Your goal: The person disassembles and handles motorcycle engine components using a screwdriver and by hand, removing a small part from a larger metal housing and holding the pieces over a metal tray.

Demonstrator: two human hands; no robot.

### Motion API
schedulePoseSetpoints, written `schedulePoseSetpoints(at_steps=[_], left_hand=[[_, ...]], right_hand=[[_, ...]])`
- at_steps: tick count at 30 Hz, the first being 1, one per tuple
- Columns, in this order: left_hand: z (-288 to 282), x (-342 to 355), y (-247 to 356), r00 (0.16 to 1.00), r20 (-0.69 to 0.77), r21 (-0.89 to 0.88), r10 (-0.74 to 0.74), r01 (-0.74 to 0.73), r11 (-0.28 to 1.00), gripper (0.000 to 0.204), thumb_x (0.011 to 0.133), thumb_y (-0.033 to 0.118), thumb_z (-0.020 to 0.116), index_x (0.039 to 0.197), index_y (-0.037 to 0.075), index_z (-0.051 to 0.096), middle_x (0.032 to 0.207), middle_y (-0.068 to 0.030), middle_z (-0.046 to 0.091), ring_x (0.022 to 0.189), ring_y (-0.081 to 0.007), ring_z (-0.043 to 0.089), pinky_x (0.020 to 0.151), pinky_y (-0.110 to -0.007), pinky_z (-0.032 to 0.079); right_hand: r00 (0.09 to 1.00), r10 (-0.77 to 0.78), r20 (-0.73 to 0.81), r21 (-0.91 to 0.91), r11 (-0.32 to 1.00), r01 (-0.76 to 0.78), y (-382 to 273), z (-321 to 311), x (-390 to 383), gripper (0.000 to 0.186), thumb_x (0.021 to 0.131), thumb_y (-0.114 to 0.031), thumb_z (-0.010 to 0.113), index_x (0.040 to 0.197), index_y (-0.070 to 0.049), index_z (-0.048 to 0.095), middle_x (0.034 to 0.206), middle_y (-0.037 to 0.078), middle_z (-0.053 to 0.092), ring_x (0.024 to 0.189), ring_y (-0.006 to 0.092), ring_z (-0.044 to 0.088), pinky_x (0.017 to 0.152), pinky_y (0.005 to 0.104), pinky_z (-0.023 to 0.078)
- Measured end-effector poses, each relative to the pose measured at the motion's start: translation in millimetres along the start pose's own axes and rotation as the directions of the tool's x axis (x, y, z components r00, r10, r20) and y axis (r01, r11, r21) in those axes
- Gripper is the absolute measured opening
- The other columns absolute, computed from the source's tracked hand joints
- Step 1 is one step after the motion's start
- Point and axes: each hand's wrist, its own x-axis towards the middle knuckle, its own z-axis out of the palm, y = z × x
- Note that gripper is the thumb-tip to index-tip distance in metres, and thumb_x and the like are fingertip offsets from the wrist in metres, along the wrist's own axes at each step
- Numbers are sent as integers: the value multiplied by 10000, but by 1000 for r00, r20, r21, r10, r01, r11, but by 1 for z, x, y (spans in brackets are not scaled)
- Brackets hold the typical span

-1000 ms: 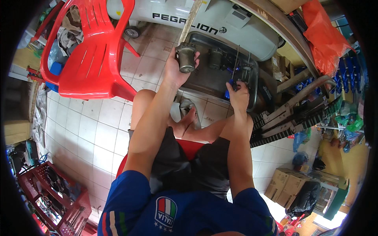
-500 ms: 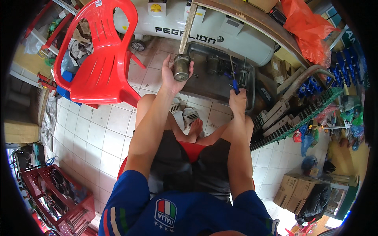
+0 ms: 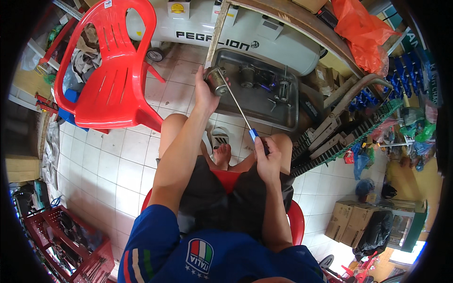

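Note:
My left hand [image 3: 205, 98] is wrapped around a dark metal cylinder [image 3: 217, 84], worn and grimy, held tilted above the near left edge of a black metal tray [image 3: 291, 121]. Over my right thigh, my right hand [image 3: 268, 161] grips a screwdriver [image 3: 253, 134] by its blue handle. Its long shaft slants up to the left, and the tip reaches the cylinder's upper end. Whether it sits in an opening there is too small to tell. Inside the tray lie another dark cylindrical part [image 3: 247, 77] and a metal assembly with a rod [image 3: 284, 89].
A red plastic chair [image 3: 104, 106] stands at the left. Behind the tray lies a large pale tank [image 3: 165, 26] on wheels, with a worn frame bar [image 3: 292, 23] across it. Right of my leg are a long grey metal lever [image 3: 336, 111] and a green-edged rack [image 3: 349, 137].
My right hand has swung the screwdriver from over the tray down and left, so its tip now meets the cylinder. The cylinder has tilted in my left hand.

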Motion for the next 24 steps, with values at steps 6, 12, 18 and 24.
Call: schedulePoseSetpoints(at_steps=[6,12,18,24], left_hand=[[9,-5,-1,1000,15,46,12,-13,999,476,983,497,388,1091,55,528,970,-125,622,885,-276,611,819,-449,503],[2,-1,0,998,30,79,49,-51,996,475,986,493,382,1097,56,530,972,-118,629,891,-263,615,817,-435,508],[-5,9,-2,988,-6,188,151,-147,971,388,992,426,422,1121,69,505,975,-118,629,849,-259,635,766,-405,535],[-5,8,-5,953,-43,263,300,-279,924,264,963,337,540,1106,137,443,1043,-49,515,965,-153,509,804,-303,461]], right_hand=[[999,-23,-24,-79,997,21,-2,1,3,319,943,-284,625,939,35,646,764,115,637,675,160,567,633,303,454],[999,-42,-34,-121,992,37,0,3,2,319,940,-290,630,956,29,645,783,138,653,696,182,603,648,322,470],[989,-122,-86,-263,960,96,-21,5,-4,333,930,-303,644,960,28,642,758,140,651,674,190,605,638,337,477],[990,137,-18,134,982,-133,-5,0,-1,347,945,-317,637,869,21,629,683,55,598,596,111,534,549,269,416]])
